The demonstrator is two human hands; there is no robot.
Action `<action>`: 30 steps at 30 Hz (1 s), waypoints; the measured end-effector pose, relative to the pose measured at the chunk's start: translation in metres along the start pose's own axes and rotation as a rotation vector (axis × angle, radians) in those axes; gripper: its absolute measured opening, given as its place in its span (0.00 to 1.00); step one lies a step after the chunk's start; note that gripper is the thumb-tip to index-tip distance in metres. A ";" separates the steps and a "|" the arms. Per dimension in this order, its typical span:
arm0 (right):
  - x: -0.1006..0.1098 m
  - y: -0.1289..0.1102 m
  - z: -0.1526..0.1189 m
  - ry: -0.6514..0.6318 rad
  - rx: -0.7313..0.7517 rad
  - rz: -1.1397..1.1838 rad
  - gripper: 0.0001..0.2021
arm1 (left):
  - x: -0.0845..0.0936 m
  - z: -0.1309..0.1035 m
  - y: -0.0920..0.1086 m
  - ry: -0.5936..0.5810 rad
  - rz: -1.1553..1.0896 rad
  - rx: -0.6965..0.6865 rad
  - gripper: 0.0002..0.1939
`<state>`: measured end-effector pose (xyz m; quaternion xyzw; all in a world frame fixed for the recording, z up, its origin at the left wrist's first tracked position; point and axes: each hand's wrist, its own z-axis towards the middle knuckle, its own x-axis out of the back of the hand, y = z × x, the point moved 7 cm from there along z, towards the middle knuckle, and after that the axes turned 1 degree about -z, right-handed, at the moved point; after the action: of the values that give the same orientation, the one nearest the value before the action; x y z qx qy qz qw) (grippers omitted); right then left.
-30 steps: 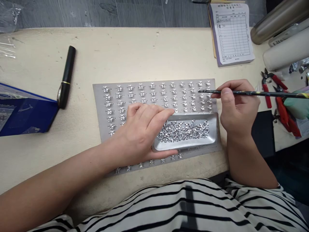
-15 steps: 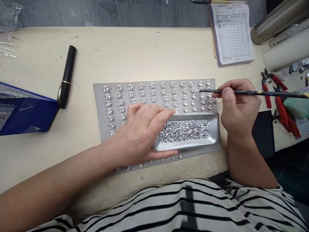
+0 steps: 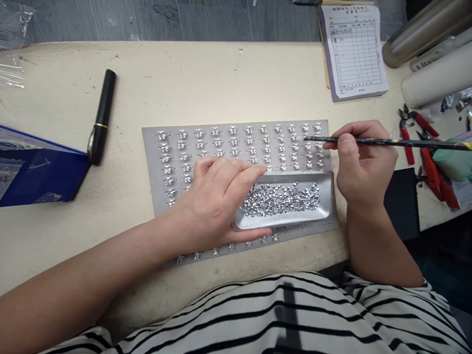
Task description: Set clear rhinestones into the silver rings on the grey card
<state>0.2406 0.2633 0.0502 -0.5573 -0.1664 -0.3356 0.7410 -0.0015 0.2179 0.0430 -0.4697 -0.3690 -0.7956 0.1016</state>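
Reaching in from the near left, your left hand [image 3: 217,206] lies back-up and partly spread, fingers along the far side and thumb along the near, gripping the left end of the silvery tray [image 3: 326,209] over the grey sheet [image 3: 151,142]. Your right hand [image 3: 366,167], fingers curled beside the sheet's right edge, pinches a thin dark stick [image 3: 413,143], its tip pointing left over the far right part.

Striped top [image 3: 228,319] at near edge: off-white, thin black stripes, roughly crosswise, wavy over the folds. Dark vertical band [image 3: 289,309] down the front, can't tell if print or shadow. Short sleeves [image 3: 409,305], same stripes, running diagonal at right. Forearms [image 3: 110,260], left hand [image 3: 217,201], right hand [image 3: 363,169] all bare.
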 end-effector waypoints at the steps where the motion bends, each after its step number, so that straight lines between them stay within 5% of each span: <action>1: 0.000 0.000 0.000 -0.001 -0.001 -0.004 0.08 | 0.000 0.000 0.000 0.004 0.002 -0.002 0.38; 13: 0.004 -0.004 0.000 0.046 0.029 -0.058 0.08 | 0.000 0.000 -0.001 -0.006 0.016 0.002 0.40; 21: 0.025 -0.052 -0.020 0.295 0.439 0.162 0.08 | 0.003 0.002 -0.003 0.004 0.061 0.043 0.39; 30: 0.021 -0.057 -0.026 0.097 0.453 0.066 0.08 | 0.004 0.002 -0.003 0.024 0.065 0.039 0.39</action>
<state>0.2130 0.2234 0.0957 -0.3650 -0.1833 -0.2917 0.8649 -0.0040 0.2226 0.0454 -0.4697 -0.3676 -0.7902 0.1410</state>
